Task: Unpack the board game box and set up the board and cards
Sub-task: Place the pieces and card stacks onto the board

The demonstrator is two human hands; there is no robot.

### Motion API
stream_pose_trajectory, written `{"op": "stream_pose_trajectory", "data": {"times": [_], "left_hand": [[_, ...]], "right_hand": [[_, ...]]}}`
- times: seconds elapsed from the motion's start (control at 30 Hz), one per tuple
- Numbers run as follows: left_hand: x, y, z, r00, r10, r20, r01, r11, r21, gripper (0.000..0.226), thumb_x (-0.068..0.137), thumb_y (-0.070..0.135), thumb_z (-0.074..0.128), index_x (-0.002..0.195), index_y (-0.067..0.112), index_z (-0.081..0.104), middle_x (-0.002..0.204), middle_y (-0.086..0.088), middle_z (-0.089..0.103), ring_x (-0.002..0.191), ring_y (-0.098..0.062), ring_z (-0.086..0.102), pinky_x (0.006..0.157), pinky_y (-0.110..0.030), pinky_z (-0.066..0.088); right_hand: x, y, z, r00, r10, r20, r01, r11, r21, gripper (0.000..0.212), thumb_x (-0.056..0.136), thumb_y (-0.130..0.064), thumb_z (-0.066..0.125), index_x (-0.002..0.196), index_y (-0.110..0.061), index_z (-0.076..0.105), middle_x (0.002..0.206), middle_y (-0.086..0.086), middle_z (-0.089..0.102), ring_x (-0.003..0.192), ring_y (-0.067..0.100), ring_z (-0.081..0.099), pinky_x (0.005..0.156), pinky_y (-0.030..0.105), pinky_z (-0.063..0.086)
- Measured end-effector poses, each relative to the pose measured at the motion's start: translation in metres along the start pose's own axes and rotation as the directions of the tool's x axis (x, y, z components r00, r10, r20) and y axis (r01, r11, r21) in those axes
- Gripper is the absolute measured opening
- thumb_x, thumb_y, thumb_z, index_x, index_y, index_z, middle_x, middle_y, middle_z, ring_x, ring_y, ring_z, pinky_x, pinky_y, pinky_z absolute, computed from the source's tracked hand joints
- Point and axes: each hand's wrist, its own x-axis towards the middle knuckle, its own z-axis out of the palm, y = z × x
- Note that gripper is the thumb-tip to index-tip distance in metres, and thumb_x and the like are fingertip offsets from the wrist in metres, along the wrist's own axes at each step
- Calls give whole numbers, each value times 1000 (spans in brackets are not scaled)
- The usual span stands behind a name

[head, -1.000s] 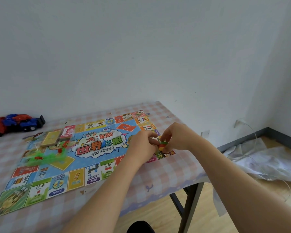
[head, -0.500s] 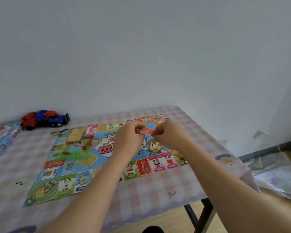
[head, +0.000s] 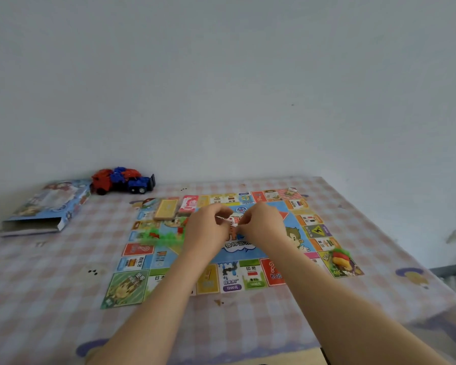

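Observation:
The colourful game board [head: 271, 275] lies flat on the checkered table. A yellow card deck [head: 166, 209] and a pink card deck [head: 188, 204] sit on its far left part. My left hand [head: 204, 233] and my right hand [head: 263, 225] meet over the board's middle. Their fingertips pinch a small pale packet [head: 224, 219] between them; what it holds is too small to tell. A heap of green and red plastic pieces [head: 163, 237] lies left of my left hand. A small pile of green, red and yellow pieces [head: 340, 256] rests on the board's near right corner.
The blue game box [head: 45, 206] lies open-ended at the far left of the table. A red and blue toy truck [head: 121, 180] stands by the wall behind it. The table's right edge [head: 432, 285] drops to the floor.
My hands moved from the board's right corner to its middle. The green, red and yellow pieces they held now lie on that corner. The view has swung left, bringing the box into sight.

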Motion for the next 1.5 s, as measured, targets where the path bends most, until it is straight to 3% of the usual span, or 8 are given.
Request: {"op": "stream_pose_trajectory", "data": {"times": [0.2,0.57,0.7,0.83,0.97,1.07,1.3,1.5], "left_hand": [[2,-4,-4,1000,-6,-20,5,999,-34,26,86,7,61,107,19,70,105,7,69,89,-7,63,83,-28,54],[1,-2,-6,999,-18,-32,16,998,-54,22,86,9,61,102,23,69,101,10,68,88,-6,63,81,-30,55],[-1,7,-1,1000,-4,-24,2,999,-51,21,86,9,61,99,23,69,98,11,67,84,-3,62,76,-23,53],[-5,25,18,1000,12,11,-11,997,-81,18,87,11,61,98,22,70,96,9,69,85,-7,63,78,-29,55],[-15,54,50,993,83,88,-72,991,-116,19,87,10,61,100,21,70,100,9,68,85,-5,62,78,-25,53],[-21,71,67,984,120,130,-104,986,-128,20,86,10,60,100,21,70,103,8,67,86,-5,62,81,-29,54],[-30,94,88,972,164,170,-145,982,-119,18,87,14,61,100,23,70,99,10,67,85,-6,63,81,-33,55],[-34,99,94,970,170,177,-155,983,-95,18,86,14,63,101,22,70,100,9,68,84,-6,63,80,-31,55]], "right_hand": [[-2,-6,7,1000,-13,6,14,1000,-20,20,79,-32,72,92,-17,69,90,0,68,79,17,66,64,28,54],[-8,-3,6,995,-76,64,81,995,-66,11,80,-24,73,89,-19,75,91,0,71,81,15,65,71,27,56],[-15,7,-5,995,-95,28,96,995,-37,8,80,-26,73,86,-21,74,88,-2,70,78,13,64,69,26,55],[-29,26,-32,995,-89,-41,87,995,-45,6,80,-27,72,85,-23,74,84,-3,72,76,14,66,71,32,58],[-50,66,-62,990,-38,-133,34,999,-33,2,77,-24,72,79,-23,73,81,-6,70,72,15,65,65,30,55],[-68,93,-78,985,10,-169,-18,999,-44,5,74,-26,74,72,-28,70,77,-9,68,73,14,63,62,28,52],[-95,122,-94,987,-45,-153,22,988,-150,6,77,-29,72,83,-29,73,72,-16,51,77,10,56,51,21,34],[-93,135,-90,990,-67,-128,47,987,-153,10,77,-32,74,86,-29,72,86,-9,57,80,13,54,60,25,40]]}}
